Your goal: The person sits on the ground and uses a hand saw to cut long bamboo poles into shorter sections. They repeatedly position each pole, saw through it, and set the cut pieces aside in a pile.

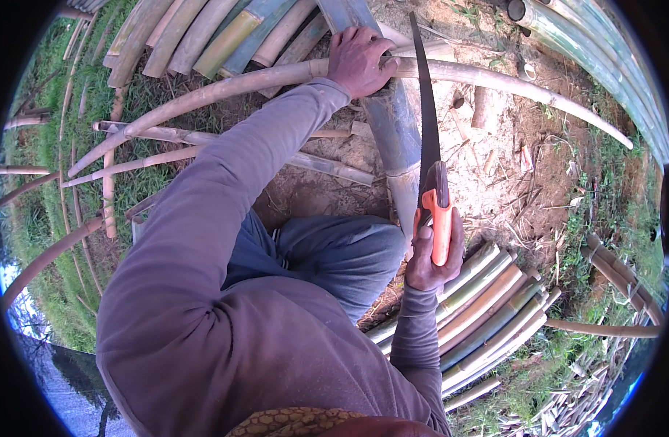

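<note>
My right hand (438,255) is closed round the orange and black handle of a hand saw (427,109). Its long dark blade points away from me and passes over or against a bamboo pole (495,76); I cannot tell whether the teeth touch it. This long, pale pole lies crosswise on a thick grey-green bamboo piece (389,135). On the pole, just left of the blade, my left hand (358,64) grips it with bent fingers.
Cut bamboo lengths (225,36) lie in a row at the far left. More bamboo poles (596,51) are stacked at the far right, and a pile of cut bamboo (487,306) sits by my right forearm. Thin poles (152,156) rest on grass at left. Bamboo scraps litter the dirt (509,175).
</note>
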### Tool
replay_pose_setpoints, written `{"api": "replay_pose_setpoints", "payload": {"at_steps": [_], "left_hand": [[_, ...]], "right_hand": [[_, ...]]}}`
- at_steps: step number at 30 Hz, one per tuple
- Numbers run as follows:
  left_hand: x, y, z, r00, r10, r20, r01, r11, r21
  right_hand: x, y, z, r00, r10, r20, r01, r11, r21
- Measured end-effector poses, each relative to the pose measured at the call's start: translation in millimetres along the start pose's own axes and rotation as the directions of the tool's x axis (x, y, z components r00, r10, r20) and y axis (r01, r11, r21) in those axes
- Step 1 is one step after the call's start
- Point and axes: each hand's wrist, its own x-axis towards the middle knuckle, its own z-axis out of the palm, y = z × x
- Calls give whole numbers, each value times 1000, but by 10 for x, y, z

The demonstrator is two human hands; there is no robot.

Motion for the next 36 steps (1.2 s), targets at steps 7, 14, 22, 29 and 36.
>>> {"api": "replay_pose_setpoints", "payload": {"at_steps": [7, 14, 22, 29, 36], "left_hand": [[205, 256, 52, 964, -222, 145, 223, 975, 10], [217, 296, -6, 949, -240, 206, 235, 971, 51], [247, 345, -65, 935, -260, 243, 253, 966, 58], [241, 356, -80, 934, -247, 260, 231, 969, 92], [226, 332, -28, 934, -256, 250, 248, 967, 64]], "right_hand": [[-11, 118, 4, 998, 55, -9, -53, 992, 115], [26, 160, -17, 1000, 20, 17, -21, 998, 57], [35, 222, -16, 1000, 17, 19, -17, 999, 28], [155, 196, -34, 998, -10, 66, 4, 997, 81], [104, 225, -118, 995, -4, 98, -5, 996, 91]]}}
